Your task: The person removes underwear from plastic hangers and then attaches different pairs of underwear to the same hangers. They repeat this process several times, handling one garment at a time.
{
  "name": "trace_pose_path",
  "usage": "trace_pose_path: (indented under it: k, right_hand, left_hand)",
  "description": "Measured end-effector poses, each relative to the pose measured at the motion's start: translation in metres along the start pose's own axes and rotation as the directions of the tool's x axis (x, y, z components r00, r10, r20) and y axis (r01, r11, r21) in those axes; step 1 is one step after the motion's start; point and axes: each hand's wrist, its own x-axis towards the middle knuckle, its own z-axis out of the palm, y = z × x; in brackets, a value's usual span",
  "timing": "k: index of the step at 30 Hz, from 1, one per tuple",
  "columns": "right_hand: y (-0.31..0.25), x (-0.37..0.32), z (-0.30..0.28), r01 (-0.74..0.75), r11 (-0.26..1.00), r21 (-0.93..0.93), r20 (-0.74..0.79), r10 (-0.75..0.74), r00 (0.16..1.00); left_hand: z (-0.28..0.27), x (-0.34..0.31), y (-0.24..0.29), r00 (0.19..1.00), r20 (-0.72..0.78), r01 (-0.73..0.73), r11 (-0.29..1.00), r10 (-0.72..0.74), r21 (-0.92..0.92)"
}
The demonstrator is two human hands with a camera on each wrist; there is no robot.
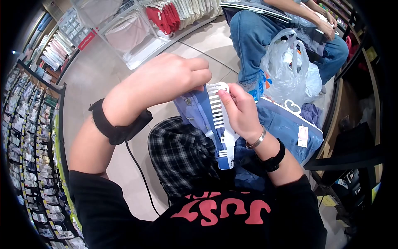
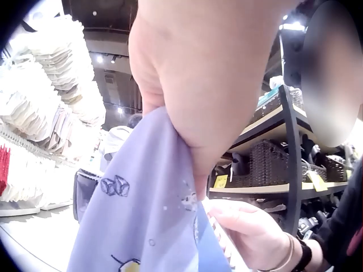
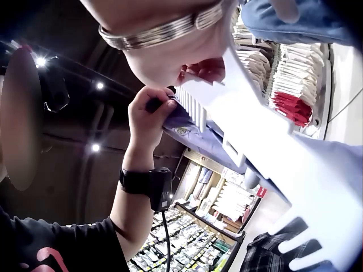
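Observation:
My left hand (image 1: 174, 76) pinches the upper edge of a lavender printed cloth (image 1: 191, 106), which hangs from the fingers in the left wrist view (image 2: 142, 192) with small dark line drawings on it. A white plastic toothed strip (image 1: 226, 124) is held by my right hand (image 1: 242, 112), thumb on its face and fingers behind. Its comb-like teeth (image 3: 195, 107) face the cloth, and a darker blue band runs along beside them. In the right wrist view the strip's wide lower end carries longer prongs (image 3: 306, 243). The left fingertips are close to the strip's top end.
On the right lies a packed blue garment (image 1: 286, 128) with a white tag (image 1: 303, 136). Beyond it sit a clear plastic bag (image 1: 286, 62) and a seated person in jeans (image 1: 253, 41). Shelving (image 1: 352, 103) stands at right, a display rack (image 1: 37, 166) at left. A cable (image 1: 143, 174) hangs from my left wrist.

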Motion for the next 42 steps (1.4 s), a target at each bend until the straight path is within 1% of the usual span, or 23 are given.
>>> trace_pose_path:
  k: [6,9,12,15,18,24,30,33,36,39,42]
  right_hand:
    - [0.003,0.001,-0.002,0.0,1.0,0.027,-0.038,0.001,0.999]
    - [0.006,0.0,-0.003,0.007,1.0,0.015,-0.029,-0.006,1.0]
    - [0.006,0.001,-0.003,0.018,1.0,-0.001,-0.047,-0.018,0.999]
    - [0.002,0.0,-0.001,0.01,1.0,0.012,-0.064,-0.009,0.998]
    - [0.002,0.0,0.0,-0.018,1.0,-0.014,-0.079,0.017,0.997]
    - [-0.003,0.0,0.001,-0.036,0.996,-0.086,-0.098,0.027,0.995]
    - [-0.007,0.001,-0.001,-0.028,0.99,-0.136,-0.058,0.021,0.998]
    - [-0.01,0.001,-0.003,-0.024,0.98,-0.199,-0.023,0.02,1.0]
    - [-0.012,0.0,-0.002,0.026,0.959,-0.282,0.003,-0.027,1.0]
    - [-0.01,-0.002,0.0,0.073,0.933,-0.353,0.039,-0.063,0.997]
    - [-0.008,-0.007,0.006,0.187,0.922,-0.34,0.037,-0.185,0.982]
  left_hand:
    - [0.007,-0.001,0.003,0.994,-0.088,-0.062,0.998,0.063,0.013]
    - [0.01,-0.001,0.004,0.994,-0.09,-0.059,0.996,0.064,0.066]
    - [0.011,0.0,0.006,0.995,-0.093,-0.034,0.996,0.041,0.076]
    - [0.016,0.0,0.007,0.986,-0.161,0.032,0.999,-0.029,0.018]
    - [0.019,0.001,0.008,0.974,-0.216,0.064,0.997,-0.073,-0.048]
    - [0.028,-0.003,0.013,0.958,-0.281,0.049,0.998,-0.057,-0.033]
    - [0.034,-0.005,0.014,0.953,-0.3,0.037,0.999,-0.045,-0.031]
    - [0.033,-0.006,0.018,0.963,-0.27,-0.008,0.999,0.018,0.037]
    - [0.033,-0.003,0.022,0.951,-0.288,-0.085,0.992,0.11,0.097]
    - [0.034,0.001,0.026,0.934,-0.328,-0.11,0.986,0.145,0.123]
    - [0.049,0.01,0.03,0.845,-0.489,-0.158,0.975,0.217,0.159]
